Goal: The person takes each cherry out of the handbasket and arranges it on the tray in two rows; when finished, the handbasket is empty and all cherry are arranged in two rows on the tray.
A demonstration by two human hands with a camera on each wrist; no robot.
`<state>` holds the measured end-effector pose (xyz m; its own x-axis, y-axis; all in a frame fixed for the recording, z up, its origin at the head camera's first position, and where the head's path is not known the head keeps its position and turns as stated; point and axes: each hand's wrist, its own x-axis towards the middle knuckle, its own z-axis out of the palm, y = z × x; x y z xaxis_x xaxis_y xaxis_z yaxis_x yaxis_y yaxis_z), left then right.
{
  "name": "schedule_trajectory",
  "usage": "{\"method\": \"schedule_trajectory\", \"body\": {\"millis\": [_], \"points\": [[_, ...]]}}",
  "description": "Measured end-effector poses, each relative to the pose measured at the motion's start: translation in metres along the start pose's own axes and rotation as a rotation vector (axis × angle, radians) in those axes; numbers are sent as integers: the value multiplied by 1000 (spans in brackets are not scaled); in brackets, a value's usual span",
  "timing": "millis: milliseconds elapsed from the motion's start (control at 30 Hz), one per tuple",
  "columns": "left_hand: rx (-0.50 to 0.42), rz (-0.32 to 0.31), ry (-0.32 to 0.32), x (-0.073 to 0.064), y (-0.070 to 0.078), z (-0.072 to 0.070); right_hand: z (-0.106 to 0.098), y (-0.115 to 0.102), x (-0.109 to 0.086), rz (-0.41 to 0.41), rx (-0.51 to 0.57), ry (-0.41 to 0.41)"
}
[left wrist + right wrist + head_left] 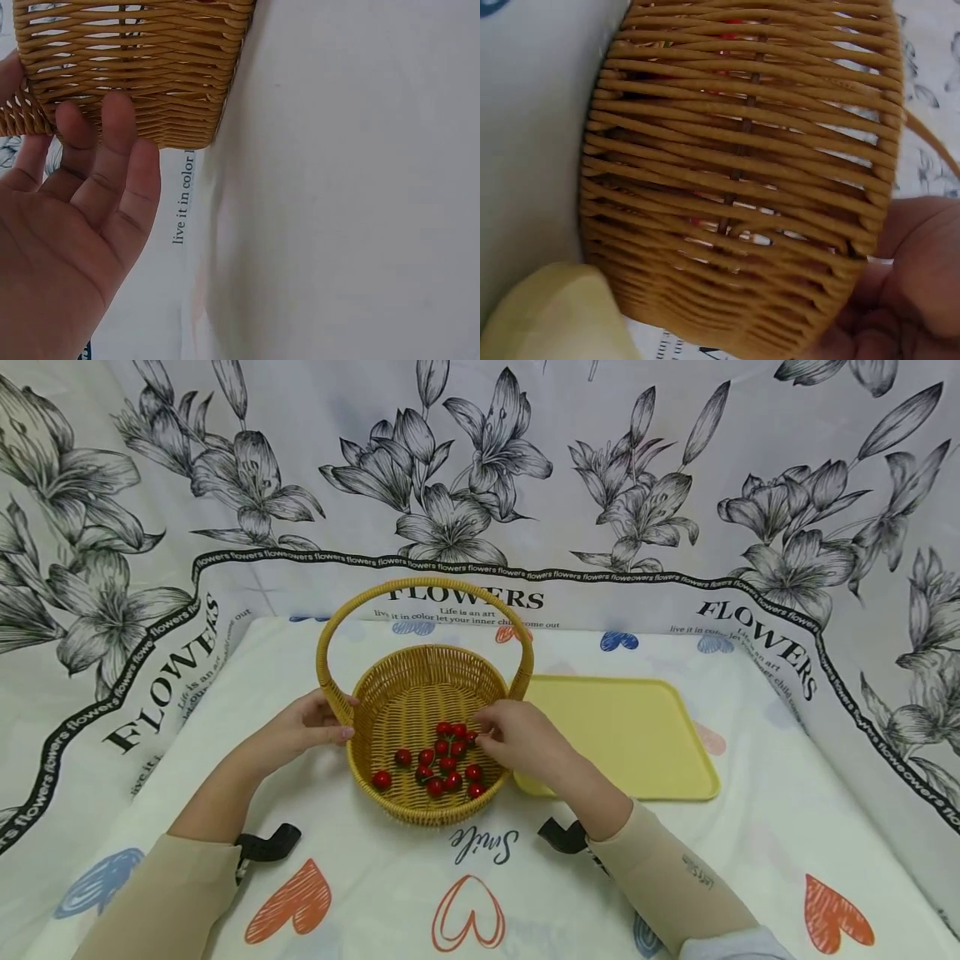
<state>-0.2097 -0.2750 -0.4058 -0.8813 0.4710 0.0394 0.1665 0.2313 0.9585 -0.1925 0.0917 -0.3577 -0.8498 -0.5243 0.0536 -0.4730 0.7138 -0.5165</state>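
Note:
A round wicker basket (420, 815) with a tall arched handle (423, 583) stands upright on the white cloth. Several shiny red cherries (447, 764), some on green stems, lie in its front and right part. At the left side, my left hand (311, 724) holds the basket where the handle joins the rim, fingers curled against the wicker (120, 75). My right hand (523, 739) reaches over the right rim, and its thumb and fingertips pinch a cherry (471, 737) at the edge of the bunch. From the right wrist, the basket wall (742, 150) hides those fingertips.
A yellow rectangular tray (622, 735) lies right of the basket, its near-left part behind my right hand and the basket. Printed cloth (480, 539) with flowers hangs behind and at both sides. Black camera mounts (270, 843) sit at both wrists.

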Motion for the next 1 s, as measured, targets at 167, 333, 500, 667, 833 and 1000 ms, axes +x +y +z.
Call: {"method": "schedule_trajectory", "body": {"millis": [167,333,500,667,833,1000], "points": [[-2,3,1,0,2,1,10,-12,15,107,-232,-44],[-17,15,-11,0,2,2,25,-16,30,122,-399,-120],[-22,2,-6,-1,2,3,35,-16,38,89,-504,-114],[-12,-1,-5,1,4,3,27,-14,33,55,-408,-107],[7,-12,8,0,6,4,3,-13,22,-46,-181,-81],[8,-9,11,-1,6,6,-17,-7,13,-160,35,-37]]}}
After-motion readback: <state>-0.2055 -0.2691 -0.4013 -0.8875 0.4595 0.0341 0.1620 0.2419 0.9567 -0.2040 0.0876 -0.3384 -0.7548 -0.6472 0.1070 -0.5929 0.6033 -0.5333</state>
